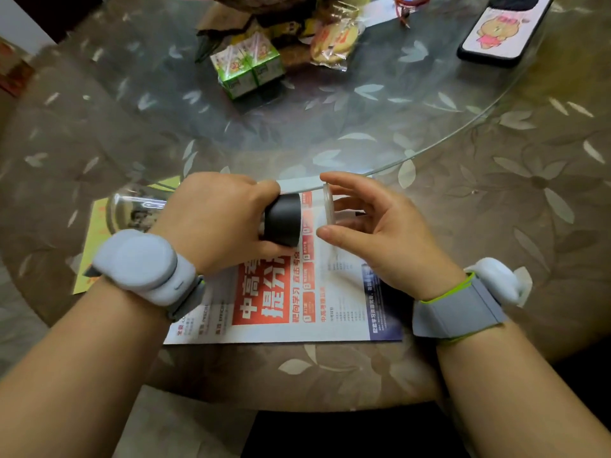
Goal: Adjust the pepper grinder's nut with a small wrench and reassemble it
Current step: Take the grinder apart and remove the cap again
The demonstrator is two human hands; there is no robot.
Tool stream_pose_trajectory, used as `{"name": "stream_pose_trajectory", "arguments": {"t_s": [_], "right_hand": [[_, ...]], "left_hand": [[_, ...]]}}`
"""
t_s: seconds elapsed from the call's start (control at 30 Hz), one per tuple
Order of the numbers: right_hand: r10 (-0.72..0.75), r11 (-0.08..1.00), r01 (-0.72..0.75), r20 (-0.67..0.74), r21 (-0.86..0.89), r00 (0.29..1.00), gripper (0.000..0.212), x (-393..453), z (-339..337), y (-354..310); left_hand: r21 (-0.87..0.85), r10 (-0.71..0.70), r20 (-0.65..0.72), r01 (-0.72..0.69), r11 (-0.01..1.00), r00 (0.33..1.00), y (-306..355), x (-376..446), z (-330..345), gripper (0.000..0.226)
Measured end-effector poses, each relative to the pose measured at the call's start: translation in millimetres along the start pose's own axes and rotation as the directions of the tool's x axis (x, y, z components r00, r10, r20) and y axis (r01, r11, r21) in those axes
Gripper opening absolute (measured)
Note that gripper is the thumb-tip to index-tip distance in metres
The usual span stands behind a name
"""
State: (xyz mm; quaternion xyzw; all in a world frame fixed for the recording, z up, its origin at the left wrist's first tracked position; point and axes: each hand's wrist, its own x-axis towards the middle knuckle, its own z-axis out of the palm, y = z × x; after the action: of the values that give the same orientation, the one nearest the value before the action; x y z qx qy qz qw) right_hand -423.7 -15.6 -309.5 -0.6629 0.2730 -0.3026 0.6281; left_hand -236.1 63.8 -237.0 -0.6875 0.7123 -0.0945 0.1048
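Left hand grips the dark grinder sideways over the flyer; right hand, at its 3 o'clock, pinches a clear cap, just apart. No wrench visible; probably reassembly, cap not yet on

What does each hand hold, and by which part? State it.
Left hand grips the dark grinder body around its left end. Right hand pinches the clear cap by its rim.

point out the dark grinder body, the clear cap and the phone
dark grinder body (283,219), head view, on its side wall
clear cap (328,203), head view, on its rim
phone (504,26), head view, on its pictured back
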Motion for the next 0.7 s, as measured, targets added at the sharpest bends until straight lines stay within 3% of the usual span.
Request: {"name": "stream_pose_trajectory", "arguments": {"t_s": [0.13,0.47,0.7], "right_hand": [[-0.002,0.999,0.002,0.003,-0.033,1.0,0.06,-1,0,-2],[0.015,0.999,-0.014,0.028,-0.04,0.999,0.06,-2,-1,-5],[0.023,0.984,-0.02,0.015,-0.176,1.0,0.058,-5,2,-12]], "left_hand": [[0.067,0.032,0.017,-0.033,0.997,0.999,3,6,-8,0.053],[0.025,-0.014,0.063,0.012,1.0,0.998,2,5,-5,0.055],[-0.122,-0.218,-0.016,0.215,0.969,0.976,-1,-12,-1,0.057]]}}
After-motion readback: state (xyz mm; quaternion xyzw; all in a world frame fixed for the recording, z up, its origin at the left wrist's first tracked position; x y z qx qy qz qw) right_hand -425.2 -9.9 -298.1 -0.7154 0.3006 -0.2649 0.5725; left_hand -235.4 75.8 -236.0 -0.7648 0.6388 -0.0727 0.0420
